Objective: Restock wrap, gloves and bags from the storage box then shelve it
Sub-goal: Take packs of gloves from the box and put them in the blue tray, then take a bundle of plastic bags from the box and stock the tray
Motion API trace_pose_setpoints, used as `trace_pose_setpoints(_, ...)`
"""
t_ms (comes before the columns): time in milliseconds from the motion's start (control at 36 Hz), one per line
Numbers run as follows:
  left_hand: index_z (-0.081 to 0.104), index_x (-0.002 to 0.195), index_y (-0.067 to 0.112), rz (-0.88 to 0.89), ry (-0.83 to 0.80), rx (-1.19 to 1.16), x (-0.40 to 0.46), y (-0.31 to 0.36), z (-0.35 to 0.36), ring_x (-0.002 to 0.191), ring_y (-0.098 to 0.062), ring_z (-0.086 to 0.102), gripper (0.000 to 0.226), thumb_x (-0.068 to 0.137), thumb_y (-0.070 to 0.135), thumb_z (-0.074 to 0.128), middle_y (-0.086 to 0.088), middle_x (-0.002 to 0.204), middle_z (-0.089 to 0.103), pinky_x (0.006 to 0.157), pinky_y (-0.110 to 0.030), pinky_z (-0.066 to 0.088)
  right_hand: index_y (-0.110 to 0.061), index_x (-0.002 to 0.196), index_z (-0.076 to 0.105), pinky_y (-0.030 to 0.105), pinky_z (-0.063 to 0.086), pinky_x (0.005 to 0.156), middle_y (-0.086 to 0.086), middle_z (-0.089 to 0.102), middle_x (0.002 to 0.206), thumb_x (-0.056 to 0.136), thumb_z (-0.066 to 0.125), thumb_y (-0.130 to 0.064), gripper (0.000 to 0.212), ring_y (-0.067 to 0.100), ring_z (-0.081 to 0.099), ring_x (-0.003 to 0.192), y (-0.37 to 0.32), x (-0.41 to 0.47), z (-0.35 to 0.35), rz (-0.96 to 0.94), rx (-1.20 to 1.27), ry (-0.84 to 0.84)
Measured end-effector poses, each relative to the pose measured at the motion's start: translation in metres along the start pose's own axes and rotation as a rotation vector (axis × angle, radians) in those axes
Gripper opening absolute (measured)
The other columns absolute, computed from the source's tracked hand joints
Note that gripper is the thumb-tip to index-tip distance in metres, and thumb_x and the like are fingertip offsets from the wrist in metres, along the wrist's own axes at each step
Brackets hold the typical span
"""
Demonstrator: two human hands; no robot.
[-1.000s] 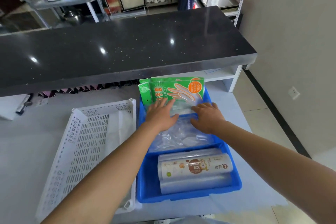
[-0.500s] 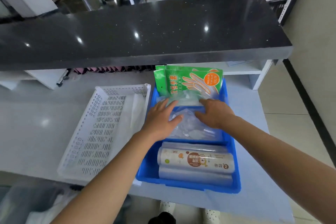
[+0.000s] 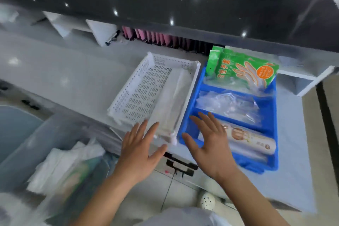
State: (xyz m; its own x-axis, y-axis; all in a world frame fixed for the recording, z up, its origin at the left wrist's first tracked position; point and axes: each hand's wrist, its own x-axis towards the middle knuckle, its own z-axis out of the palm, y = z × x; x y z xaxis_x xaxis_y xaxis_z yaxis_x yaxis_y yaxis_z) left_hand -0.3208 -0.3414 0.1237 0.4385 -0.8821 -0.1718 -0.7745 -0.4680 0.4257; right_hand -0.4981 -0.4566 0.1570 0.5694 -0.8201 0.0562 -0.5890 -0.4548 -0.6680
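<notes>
Both hands — left hand (image 3: 136,150), right hand (image 3: 211,146) — hover spread and empty (nothing gripped) above the stocked blue divided bin (image 3: 190,115), apparently free for the storage box (image 3: 23,145).

Black counter (image 3: 183,9) overhangs blue bin's (image 3: 189,115) far end.
</notes>
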Motion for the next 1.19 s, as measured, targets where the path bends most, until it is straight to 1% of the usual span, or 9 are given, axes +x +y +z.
trace_pose_setpoints(83,0.003,0.151,0.05,-0.049,0.01,-0.089,-0.038,-0.048,-0.007,0.149,-0.008,-0.012,0.072,0.09,0.068,0.038,0.018,0.162,-0.009,0.121,-0.037,-0.004,-0.027,0.136,0.055,0.044,0.022,0.119,-0.008,0.043,0.148,0.088,0.063,-0.048,0.053,0.021,0.024,0.148,-0.043,-0.035,0.041,-0.003,0.113,-0.049)
trace_pose_setpoints(139,0.007,0.152,0.048,-0.091,0.04,-0.15,-0.063,-0.083,-0.01,0.149,-0.009,-0.008,0.073,0.09,0.066,0.042,0.013,0.164,-0.003,0.122,-0.041,0.001,-0.033,0.137,0.053,0.043,0.024,0.119,-0.014,0.041,0.147,0.087,0.056,-0.056,0.056,0.015,0.023,0.148,-0.07,-0.051,0.071,-0.064,0.115,-0.13)
trace_pose_setpoints(250,0.006,0.151,0.049,-0.226,0.072,-0.218,-0.111,-0.151,-0.014,0.15,-0.011,-0.007,0.072,0.09,0.068,0.04,0.013,0.165,-0.002,0.122,-0.044,0.003,-0.034,0.139,0.051,0.043,0.024,0.118,-0.008,0.04,0.153,0.09,0.055,-0.056,0.054,0.013,0.022,0.148,-0.117,-0.064,0.126,-0.126,0.045,-0.291)
trace_pose_setpoints(361,0.009,0.149,0.051,-0.364,0.164,-0.326,-0.16,-0.209,-0.02,0.148,-0.005,-0.006,0.071,0.087,0.071,0.037,0.017,0.164,0.0,0.122,-0.039,0.001,-0.032,0.139,0.051,0.044,0.024,0.119,-0.006,0.041,0.152,0.089,0.059,-0.05,0.054,0.016,0.027,0.146,-0.162,-0.07,0.169,-0.179,0.008,-0.389)
trace_pose_setpoints(556,0.02,0.152,0.042,-0.604,0.285,-0.483,-0.219,-0.28,-0.021,0.149,-0.01,0.005,0.074,0.087,0.067,0.044,0.013,0.163,0.011,0.12,-0.039,0.012,-0.035,0.139,0.05,0.038,0.023,0.119,-0.009,0.043,0.15,0.084,0.047,-0.064,0.062,0.014,0.03,0.144,-0.22,-0.06,0.222,-0.288,-0.11,-0.546)
trace_pose_setpoints(722,0.02,0.152,0.039,-0.762,0.295,-0.528,-0.229,-0.324,-0.029,0.15,-0.014,0.008,0.07,0.092,0.06,0.047,0.008,0.164,0.013,0.12,-0.041,0.016,-0.033,0.137,0.053,0.027,0.023,0.113,-0.017,0.046,0.138,0.084,0.048,-0.063,0.061,0.01,0.038,0.137,-0.259,-0.034,0.275,-0.379,-0.139,-0.665)
trace_pose_setpoints(917,0.021,0.153,0.035,-0.999,0.307,-0.534,-0.22,-0.391,-0.058,0.151,-0.02,0.007,0.069,0.093,0.057,0.047,0.005,0.165,0.01,0.121,-0.043,0.015,-0.025,0.138,0.053,0.039,0.03,0.115,-0.002,0.049,0.147,0.091,0.063,-0.041,0.05,0.015,0.039,0.137,-0.307,0.032,0.36,-0.442,-0.056,-0.819)
trace_pose_setpoints(1028,0.018,0.153,0.041,-1.109,0.29,-0.613,-0.201,-0.423,-0.072,0.151,-0.017,0.005,0.07,0.092,0.061,0.047,0.009,0.164,0.008,0.121,-0.046,0.014,-0.023,0.138,0.053,0.041,0.033,0.113,0.001,0.052,0.145,0.092,0.063,-0.041,0.05,0.019,0.042,0.136,-0.328,0.075,0.408,-0.466,-0.083,-0.92)
trace_pose_setpoints(1194,0.02,0.154,0.035,-1.14,0.196,-0.59,-0.149,-0.477,-0.069,0.15,-0.018,0.011,0.071,0.093,0.055,0.052,0.003,0.164,0.013,0.121,-0.039,0.014,-0.025,0.137,0.053,0.041,0.039,0.109,-0.001,0.052,0.144,0.089,0.066,-0.043,0.053,0.021,0.048,0.131,-0.333,0.13,0.49,-0.349,-0.113,-1.032)
